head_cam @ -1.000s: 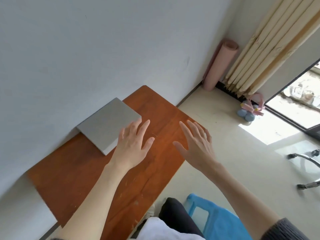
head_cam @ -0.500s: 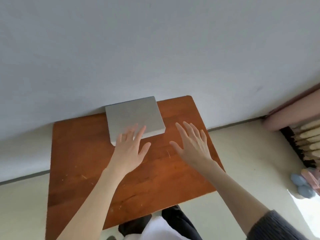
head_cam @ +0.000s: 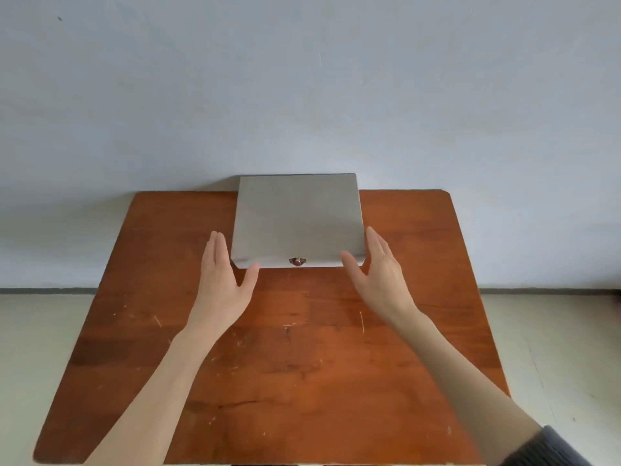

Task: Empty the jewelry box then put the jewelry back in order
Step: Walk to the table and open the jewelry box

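A flat grey jewelry box (head_cam: 297,218) lies closed at the back of the wooden table (head_cam: 289,351), against the wall. A small metal clasp (head_cam: 297,261) sits at the middle of its front edge. My left hand (head_cam: 223,279) is at the box's front left corner, fingers straight, thumb tip near the front edge. My right hand (head_cam: 378,274) is at the front right corner, fingers straight, thumb against the front edge. Whether the hands touch the box is unclear. No jewelry is visible.
The reddish-brown table top is scratched and bare in front of the box. A white wall (head_cam: 302,89) rises right behind the table. Pale floor (head_cam: 554,348) shows on both sides.
The view has swung round to face the table squarely. Both hands moved forward from above the table to either side of the box's front corners.
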